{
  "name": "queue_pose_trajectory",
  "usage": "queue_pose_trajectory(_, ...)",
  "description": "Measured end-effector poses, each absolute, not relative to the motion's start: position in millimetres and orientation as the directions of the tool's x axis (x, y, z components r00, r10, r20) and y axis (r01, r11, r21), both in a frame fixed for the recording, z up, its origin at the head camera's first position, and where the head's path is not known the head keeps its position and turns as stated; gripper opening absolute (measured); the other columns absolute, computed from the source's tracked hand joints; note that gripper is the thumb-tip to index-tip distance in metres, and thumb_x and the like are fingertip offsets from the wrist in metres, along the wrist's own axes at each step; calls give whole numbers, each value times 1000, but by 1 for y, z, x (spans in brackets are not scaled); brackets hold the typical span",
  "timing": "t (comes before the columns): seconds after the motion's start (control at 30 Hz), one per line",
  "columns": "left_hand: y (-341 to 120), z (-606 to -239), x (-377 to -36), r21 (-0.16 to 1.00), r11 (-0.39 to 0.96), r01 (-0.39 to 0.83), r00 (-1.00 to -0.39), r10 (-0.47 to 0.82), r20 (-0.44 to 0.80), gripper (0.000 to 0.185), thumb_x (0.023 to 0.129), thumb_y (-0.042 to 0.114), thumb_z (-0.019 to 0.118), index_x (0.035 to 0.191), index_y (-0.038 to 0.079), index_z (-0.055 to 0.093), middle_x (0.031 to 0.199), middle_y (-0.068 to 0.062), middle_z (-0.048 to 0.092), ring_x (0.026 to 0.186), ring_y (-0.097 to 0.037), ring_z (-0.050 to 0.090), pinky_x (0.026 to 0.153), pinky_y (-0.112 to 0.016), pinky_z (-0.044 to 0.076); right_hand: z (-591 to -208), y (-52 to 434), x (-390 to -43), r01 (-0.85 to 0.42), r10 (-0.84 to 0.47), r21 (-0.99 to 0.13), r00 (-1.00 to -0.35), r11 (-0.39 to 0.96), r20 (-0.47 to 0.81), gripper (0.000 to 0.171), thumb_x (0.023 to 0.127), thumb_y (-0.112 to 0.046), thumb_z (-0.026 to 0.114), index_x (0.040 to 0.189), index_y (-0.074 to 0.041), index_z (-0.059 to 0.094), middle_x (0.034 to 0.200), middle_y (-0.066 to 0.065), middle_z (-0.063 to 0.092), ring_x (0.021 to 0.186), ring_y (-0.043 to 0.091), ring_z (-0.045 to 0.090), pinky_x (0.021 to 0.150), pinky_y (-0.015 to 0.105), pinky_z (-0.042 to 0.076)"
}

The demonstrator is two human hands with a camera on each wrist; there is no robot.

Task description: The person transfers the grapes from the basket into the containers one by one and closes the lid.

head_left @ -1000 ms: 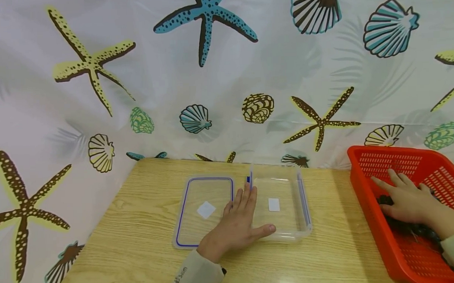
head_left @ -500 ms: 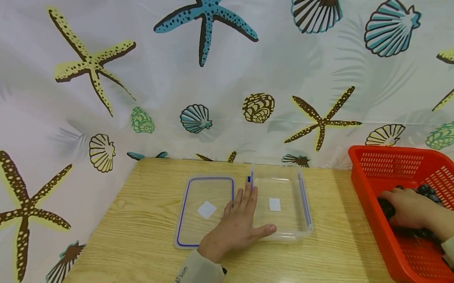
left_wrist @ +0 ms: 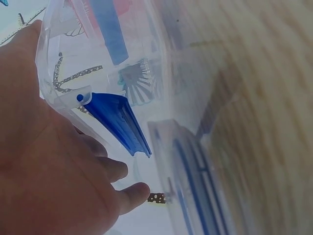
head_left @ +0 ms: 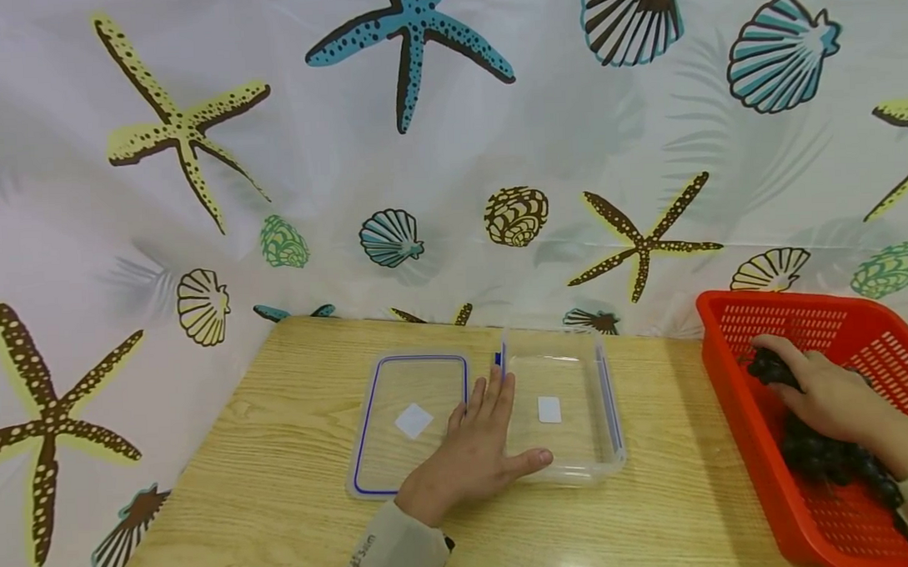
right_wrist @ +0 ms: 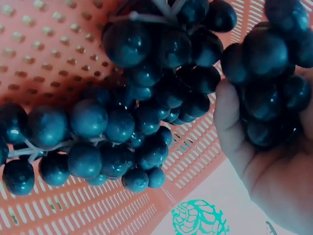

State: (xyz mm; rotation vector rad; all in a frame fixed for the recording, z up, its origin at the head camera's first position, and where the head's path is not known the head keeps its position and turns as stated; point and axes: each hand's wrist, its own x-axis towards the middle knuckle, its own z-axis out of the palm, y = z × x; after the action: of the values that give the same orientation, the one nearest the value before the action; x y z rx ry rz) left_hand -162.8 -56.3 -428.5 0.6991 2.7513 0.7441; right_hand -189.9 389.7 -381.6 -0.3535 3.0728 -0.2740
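Pale wood grain covers the table (head_left: 293, 414), spread across the lower middle of the frame, with a glossy patch of light at the bottom edge. Behind it and down the left side hangs a white cloth (head_left: 315, 163) printed with starfish and shells in blue, yellow, brown and green, filling the upper half.

At lower right stands a red basket (head_left: 756, 448) with slotted walls. Inside it, the right hand (head_left: 837, 399) grips a bunch of dark grapes (head_left: 771, 368), fingers and thumb curled round it, near the basket's left wall. More dark grapes (head_left: 813, 454) lie below that hand in the basket; in the right wrist view they fill the left and upper middle, pale stems showing, while the gripped bunch sits at upper right.

Well apart from the grapes, at lower centre, the left hand (head_left: 475, 462) lies with its fingers straight along the left edge of a clear container (head_left: 572, 446), thumb spread toward its near side. Just left of that hand lies a clear lid (head_left: 408, 381) with a blue seal.
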Motion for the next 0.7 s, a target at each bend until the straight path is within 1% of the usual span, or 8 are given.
queue_pose_trajectory(0.1, -56, -429, -163, 523, 759, 389, -868, 492, -69, 104, 97, 66, 51, 162, 8, -7, 167, -13, -14, 152, -36, -9, 116, -65, 7, -381, 388, -189, -244, -245, -188, -969, 951, 22, 61, 95, -10, 68, 143, -5, 30, 109, 36, 58, 75, 34, 60, 55, 50, 51)
queue_pose_trajectory(0.13, -56, -429, -163, 524, 758, 388, -868, 492, -67, 105, 97, 66, 51, 162, 8, -7, 167, -13, -14, 152, -36, -9, 116, -65, 6, -381, 387, -189, -249, -245, -197, -968, 948, 45, 60, 94, -9, 69, 140, -4, 31, 109, 35, 59, 72, 32, 59, 55, 49, 51)
queue_pose_trajectory(0.23, -56, -429, -163, 524, 757, 390, -869, 491, -62, 105, 97, 66, 52, 162, 8, -7, 167, -13, -15, 152, -36, -8, 116, -64, 6, -380, 385, -187, -254, -236, -223, -966, 941, 103, 59, 94, -9, 69, 136, -3, 29, 109, 35, 59, 62, 26, 54, 51, 44, 48)
queue_pose_trajectory(0.33, -56, -429, -163, 523, 758, 390, -869, 491, -64, 105, 97, 65, 52, 162, 8, -8, 167, -12, -15, 152, -36, -9, 116, -64, 6, -379, 383, -184, -229, -207, -240, -972, 943, 115, 62, 97, -13, 67, 140, -6, 22, 113, 38, 56, 53, 20, 45, 45, 35, 38)
queue_pose_trajectory(0.47, -56, -429, -162, 521, 760, 388, -869, 490, -67, 106, 96, 66, 52, 161, 8, -8, 167, -12, -15, 152, -35, -9, 116, -64, 6, -378, 380, -182, -217, -200, -232, -975, 948, 95, 64, 100, -19, 65, 142, -8, 19, 115, 39, 56, 48, 19, 41, 45, 34, 38)
queue_pose_trajectory(0.53, -56, -429, -162, 522, 760, 387, -870, 488, -65, 106, 96, 67, 52, 162, 8, -8, 167, -12, -15, 152, -35, -9, 116, -64, 6, -377, 379, -180, -216, -200, -238, -976, 947, 89, 62, 100, -19, 64, 140, -6, 18, 103, 35, 60, 47, 18, 41, 45, 35, 37)
queue_pose_trajectory(0.6, -56, -428, -162, 522, 762, 384, -871, 486, -68, 106, 96, 67, 52, 161, 9, -8, 167, -12, -15, 152, -35, -9, 116, -63, 5, -377, 379, -179, -217, -203, -247, -976, 944, 80, 60, 101, -18, 64, 137, -4, 19, 85, 25, 62, 47, 19, 41, 46, 35, 37)
queue_pose_trajectory(0.7, -56, -428, -162, 526, 759, 385, -871, 487, -64, 106, 96, 67, 52, 162, 9, -7, 167, -12, -15, 152, -35, -9, 116, -63, 5, -375, 377, -180, -211, -207, -252, -977, 944, 41, 58, 102, -19, 62, 140, -3, 22, 74, 12, 61, 49, 18, 45, 46, 36, 38)
